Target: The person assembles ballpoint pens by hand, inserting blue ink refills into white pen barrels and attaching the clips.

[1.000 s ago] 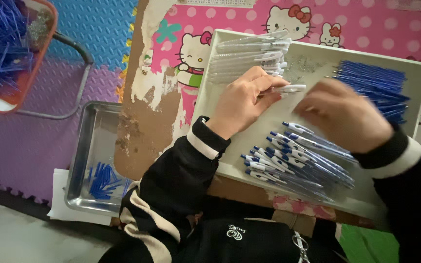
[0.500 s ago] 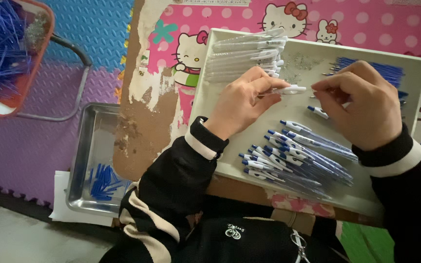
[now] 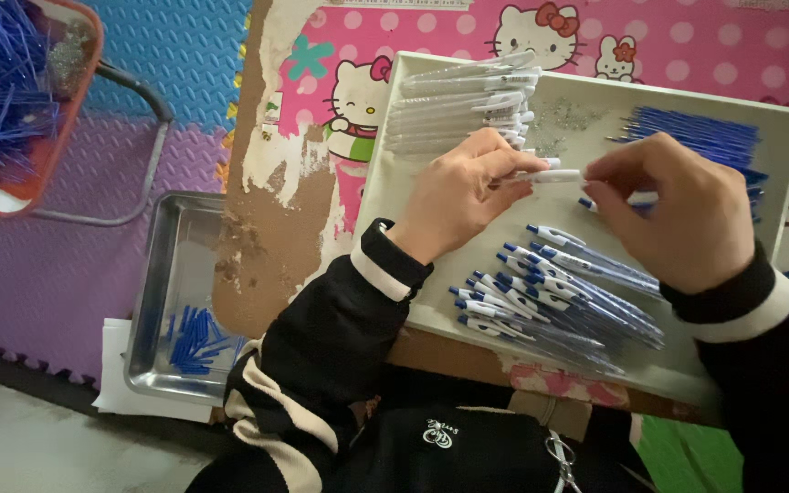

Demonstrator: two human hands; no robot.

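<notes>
Here the left hand point(image 3: 463, 196) pinches a clear pen barrel point(image 3: 554, 176) over the white tray's point(image 3: 783, 114) middle — the right hand point(image 3: 678, 210), closed on its other end, should feed straight.

The pen barrel point(image 3: 554, 175) is a slim, clear-white tube. It lies roughly level above the white tray point(image 3: 394, 196), held at its left portion by the left hand point(image 3: 463, 196) and met at its right end by the fingers of the right hand point(image 3: 678, 215). A blue refill point(image 3: 609, 205) is pinched under the right hand; most of it is hidden.
</notes>
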